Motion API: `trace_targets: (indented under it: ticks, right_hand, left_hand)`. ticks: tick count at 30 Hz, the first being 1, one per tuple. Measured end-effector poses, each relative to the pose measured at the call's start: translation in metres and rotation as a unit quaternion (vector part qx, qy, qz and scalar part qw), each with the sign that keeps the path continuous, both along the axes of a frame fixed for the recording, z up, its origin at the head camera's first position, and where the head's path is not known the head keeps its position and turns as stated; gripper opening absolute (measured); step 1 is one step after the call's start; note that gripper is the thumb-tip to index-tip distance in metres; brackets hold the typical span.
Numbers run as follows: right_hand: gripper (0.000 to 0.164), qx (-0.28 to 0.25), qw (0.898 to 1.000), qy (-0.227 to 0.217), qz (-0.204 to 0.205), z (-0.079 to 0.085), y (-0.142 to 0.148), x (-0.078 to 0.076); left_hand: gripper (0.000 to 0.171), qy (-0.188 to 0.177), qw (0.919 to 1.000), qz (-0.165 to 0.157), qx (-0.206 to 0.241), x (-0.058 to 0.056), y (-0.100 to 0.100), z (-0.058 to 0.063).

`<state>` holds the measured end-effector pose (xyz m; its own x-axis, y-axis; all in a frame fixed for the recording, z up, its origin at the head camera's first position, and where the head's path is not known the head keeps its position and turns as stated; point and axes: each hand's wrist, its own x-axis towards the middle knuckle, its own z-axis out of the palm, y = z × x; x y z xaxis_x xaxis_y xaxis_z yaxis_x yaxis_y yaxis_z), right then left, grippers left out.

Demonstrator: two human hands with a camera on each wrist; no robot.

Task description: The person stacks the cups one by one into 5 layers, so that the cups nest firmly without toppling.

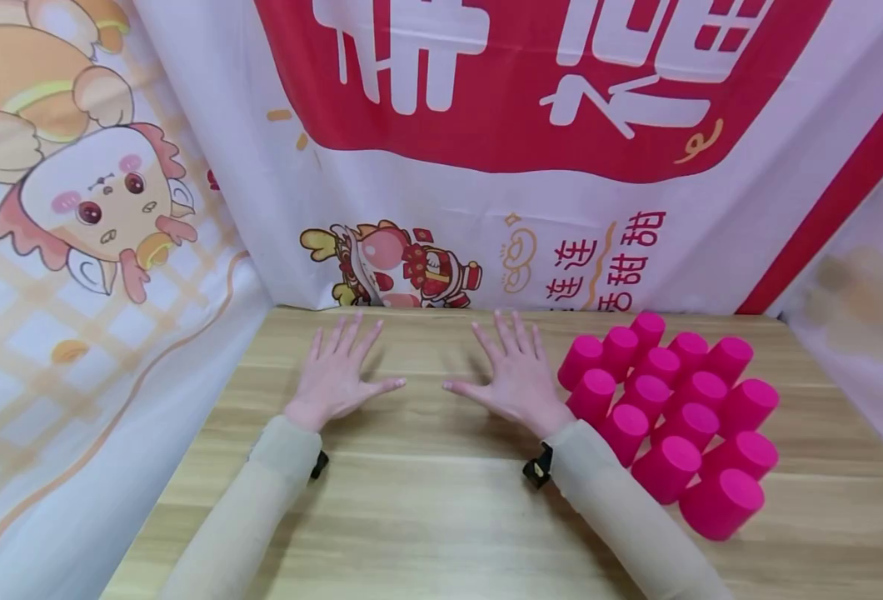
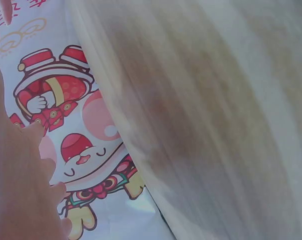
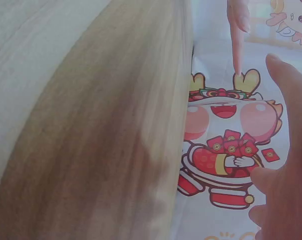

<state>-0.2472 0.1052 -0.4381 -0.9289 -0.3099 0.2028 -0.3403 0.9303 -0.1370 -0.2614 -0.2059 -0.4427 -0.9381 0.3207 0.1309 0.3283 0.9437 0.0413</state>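
Both hands are over the wooden table (image 1: 411,517), palms down with fingers spread and thumbs pointing toward each other. My left hand (image 1: 336,379) is at the left part of the table and holds nothing. My right hand (image 1: 518,382) also holds nothing, just left of a group of pink cylinders (image 1: 670,467). Several of these upright, flat-topped cylinders stand close together on the right side. In the left wrist view the left hand (image 2: 20,185) shows along the left edge. The right hand (image 3: 286,170) lines the right edge of the right wrist view.
A white cloth with a red patch (image 1: 516,125) and cartoon prints hangs behind the table's far edge. Another printed cloth (image 1: 209,350) borders the left side, and a pale cloth (image 1: 861,367) the right. Each wrist wears a black strap, seen below the right sleeve (image 1: 606,492).
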Motion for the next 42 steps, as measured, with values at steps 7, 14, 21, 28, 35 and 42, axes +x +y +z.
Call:
trace_targets:
  ticks: [7,14,21,28,35,42]
  right_hand:
    - [0.111,-0.027,1.000,0.014,0.007,0.015,0.005,0.005]
    - [0.108,-0.083,0.996,0.033,0.011,0.038,0.013,0.018]
    - [0.100,-0.199,0.978,0.054,0.023,0.066,0.029,0.034]
    - [0.086,-0.307,0.951,0.031,0.009,0.091,0.057,0.055]
    - [0.079,-0.379,0.925,-0.017,-0.020,0.102,0.088,0.077]
    - [0.081,-0.395,0.916,-0.045,-0.058,0.095,0.116,0.098]
  left_hand:
    - [0.110,0.012,0.9999,-0.003,-0.006,0.000,0.002,0.010]
    - [0.112,0.023,0.9997,-0.008,0.002,0.006,0.010,0.016]
    - [0.112,0.051,0.9980,-0.025,0.029,0.011,0.023,0.023]
    - [0.108,0.050,0.9929,-0.046,0.097,0.021,0.043,0.031]
    - [0.101,0.014,0.9749,-0.064,0.213,0.028,0.066,0.033]
    - [0.096,-0.019,0.9386,-0.083,0.334,0.033,0.093,0.027]
